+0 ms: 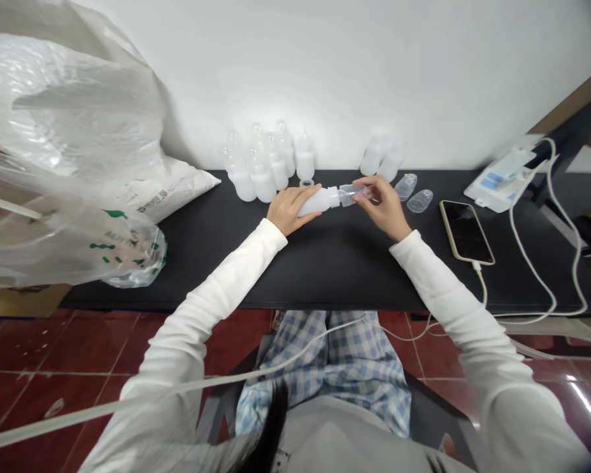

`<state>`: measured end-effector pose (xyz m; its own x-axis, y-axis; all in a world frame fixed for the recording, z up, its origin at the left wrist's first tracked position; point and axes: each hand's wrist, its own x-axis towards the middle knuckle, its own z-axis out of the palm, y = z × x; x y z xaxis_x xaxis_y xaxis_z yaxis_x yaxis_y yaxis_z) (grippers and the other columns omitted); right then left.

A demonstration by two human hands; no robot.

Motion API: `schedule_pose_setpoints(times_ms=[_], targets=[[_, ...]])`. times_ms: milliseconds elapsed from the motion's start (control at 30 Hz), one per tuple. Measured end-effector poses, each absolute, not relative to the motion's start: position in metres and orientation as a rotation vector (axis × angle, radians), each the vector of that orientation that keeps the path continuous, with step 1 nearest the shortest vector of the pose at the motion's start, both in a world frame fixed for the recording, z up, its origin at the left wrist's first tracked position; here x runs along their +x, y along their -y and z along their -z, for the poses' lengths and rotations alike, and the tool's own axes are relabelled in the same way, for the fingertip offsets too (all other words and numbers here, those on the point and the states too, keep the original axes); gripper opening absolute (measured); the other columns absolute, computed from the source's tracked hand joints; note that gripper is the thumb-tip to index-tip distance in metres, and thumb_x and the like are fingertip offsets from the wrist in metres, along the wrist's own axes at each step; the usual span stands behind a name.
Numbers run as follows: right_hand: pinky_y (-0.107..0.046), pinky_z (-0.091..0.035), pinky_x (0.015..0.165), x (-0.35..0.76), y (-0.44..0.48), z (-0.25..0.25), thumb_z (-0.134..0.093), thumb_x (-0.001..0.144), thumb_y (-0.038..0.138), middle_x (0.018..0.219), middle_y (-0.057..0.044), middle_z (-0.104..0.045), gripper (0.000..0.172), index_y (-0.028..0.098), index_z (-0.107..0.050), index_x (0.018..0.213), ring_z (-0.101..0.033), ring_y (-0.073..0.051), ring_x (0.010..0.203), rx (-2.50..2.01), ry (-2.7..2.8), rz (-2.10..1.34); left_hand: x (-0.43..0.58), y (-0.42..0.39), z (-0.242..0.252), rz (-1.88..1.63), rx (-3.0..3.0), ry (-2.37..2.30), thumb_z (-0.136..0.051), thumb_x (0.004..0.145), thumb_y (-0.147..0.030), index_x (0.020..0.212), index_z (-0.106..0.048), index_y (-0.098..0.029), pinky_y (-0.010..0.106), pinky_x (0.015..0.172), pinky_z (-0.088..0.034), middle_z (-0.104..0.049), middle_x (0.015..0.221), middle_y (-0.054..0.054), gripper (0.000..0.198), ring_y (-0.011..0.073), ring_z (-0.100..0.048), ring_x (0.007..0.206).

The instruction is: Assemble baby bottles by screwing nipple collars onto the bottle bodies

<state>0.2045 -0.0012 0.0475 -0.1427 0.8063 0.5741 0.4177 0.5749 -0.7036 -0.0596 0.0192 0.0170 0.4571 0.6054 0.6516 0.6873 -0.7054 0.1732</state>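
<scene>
One white plastic bottle (319, 201) lies level, with a clear plastic piece (353, 194) at its neck. The left hand (292, 209) closes over the bottle's body, fingers curved partly around it; the right hand (381, 206) pinches the clear piece between thumb and fingertips. Main risk: a slipping pinch could drop the small, smooth piece onto the black table (211, 263). A wide swing of the bottle could also knock the standing bottles (261, 172) just beyond it, since they stand close and look light.
</scene>
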Motion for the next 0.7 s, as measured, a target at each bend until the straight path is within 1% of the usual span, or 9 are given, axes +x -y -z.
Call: schedule_pose_setpoints(times_ms=[100, 200, 267, 333, 400, 500, 567, 633, 700], targets=[[-0.04, -0.058, 0.087, 0.197, 0.004, -0.039, -0.074, 0.083, 0.058, 0.114, -0.007, -0.068, 0.038, 0.028, -0.068, 0.107, -0.067, -0.022, 0.094, -0.916, 1.721, -0.641, -0.059, -0.018, -0.018, 1.105, -2.665, 1.126, -0.063, 0.091, -0.059, 0.14, -0.063, -0.021, 0.043, 0.099, -0.053, -0.073, 0.126, 0.014, 0.062, 0.0295, -0.069, 0.111], [-0.04, -0.057, 0.095, 0.195, 0.007, -0.037, -0.079, 0.078, 0.057, 0.113, -0.006, -0.066, 0.039, 0.028, -0.067, 0.102, -0.066, -0.024, 0.108, -0.858, 1.704, -0.719, -0.06, -0.018, -0.021, 1.203, -2.821, 1.162, -0.071, 0.085, -0.057, 0.137, -0.066, -0.021, 0.042, 0.103, -0.053, -0.074, 0.124, 0.011, 0.063, 0.0271, -0.07, 0.108], [-0.041, -0.056, 0.096, 0.195, 0.007, -0.035, -0.08, 0.076, 0.058, 0.112, -0.007, -0.067, 0.04, 0.028, -0.067, 0.099, -0.065, -0.025, 0.11, -0.856, 1.705, -0.748, -0.061, -0.019, -0.025, 1.313, -2.98, 1.268, -0.078, 0.079, -0.054, 0.134, -0.068, -0.02, 0.041, 0.105, -0.052, -0.074, 0.125, 0.01, 0.065, 0.0262, -0.07, 0.109], [-0.04, -0.056, 0.092, 0.193, 0.007, -0.034, -0.079, 0.076, 0.06, 0.11, -0.006, -0.068, 0.04, 0.027, -0.066, 0.096, -0.066, -0.024, 0.105, -0.885, 1.72, -0.743, -0.061, -0.02, -0.031, 1.399, -3.174, 1.478, -0.083, 0.072, -0.055, 0.127, -0.073, -0.018, 0.041, 0.106, -0.051, -0.075, 0.123, 0.009, 0.067, 0.0276, -0.07, 0.111], [-0.039, -0.055, 0.084, 0.191, 0.007, -0.034, -0.074, 0.079, 0.062, 0.102, -0.006, -0.069, 0.04, 0.026, -0.065, 0.094, -0.065, -0.024, 0.094, -0.957, 1.756, -0.675, -0.06, -0.02, -0.035, 1.399, -3.363, 1.698, -0.084, 0.067, -0.059, 0.12, -0.077, -0.016, 0.042, 0.104, -0.053, -0.077, 0.116, 0.008, 0.068, 0.0295, -0.071, 0.11], [-0.035, -0.049, 0.073, 0.183, 0.009, -0.038, -0.061, 0.088, 0.062, 0.085, -0.004, -0.068, 0.038, 0.025, -0.062, 0.086, -0.059, -0.02, 0.075, -1.087, 1.841, -0.529, -0.055, -0.016, -0.038, 1.325, -3.518, 1.845, -0.081, 0.068, -0.063, 0.118, -0.077, -0.015, 0.042, 0.095, -0.057, -0.08, 0.104, 0.008, 0.069, 0.0291, -0.074, 0.099], [-0.033, -0.045, 0.069, 0.178, 0.01, -0.041, -0.053, 0.094, 0.059, 0.073, -0.001, -0.061, 0.038, 0.024, -0.057, 0.079, -0.053, -0.017, 0.066, -1.166, 1.876, -0.462, -0.052, -0.013, -0.036, 1.319, -3.443, 1.789, -0.08, 0.072, -0.061, 0.121, -0.076, -0.016, 0.041, 0.098, -0.056, -0.079, 0.108, 0.008, 0.067, 0.0291, -0.074, 0.103], [-0.032, -0.043, 0.066, 0.175, 0.01, -0.04, -0.047, 0.098, 0.056, 0.063, 0.001, -0.053, 0.04, 0.024, -0.052, 0.075, -0.048, -0.016, 0.059, -1.258, 1.868, -0.455, -0.05, -0.011, -0.032, 1.23, -3.3, 1.584, -0.081, 0.075, -0.055, 0.127, -0.073, -0.018, 0.04, 0.104, -0.052, -0.076, 0.12, 0.009, 0.064, 0.0288, -0.071, 0.111], [-0.033, -0.043, 0.066, 0.174, 0.008, -0.033, -0.039, 0.102, 0.054, 0.059, 0.001, -0.05, 0.043, 0.024, -0.051, 0.074, -0.048, -0.017, 0.057, -1.339, 1.845, -0.47, -0.049, -0.011, -0.027, 1.062, -3.117, 1.328, -0.08, 0.08, -0.051, 0.133, -0.069, -0.02, 0.039, 0.105, -0.051, -0.074, 0.124, 0.011, 0.063, 0.0281, -0.07, 0.113]])
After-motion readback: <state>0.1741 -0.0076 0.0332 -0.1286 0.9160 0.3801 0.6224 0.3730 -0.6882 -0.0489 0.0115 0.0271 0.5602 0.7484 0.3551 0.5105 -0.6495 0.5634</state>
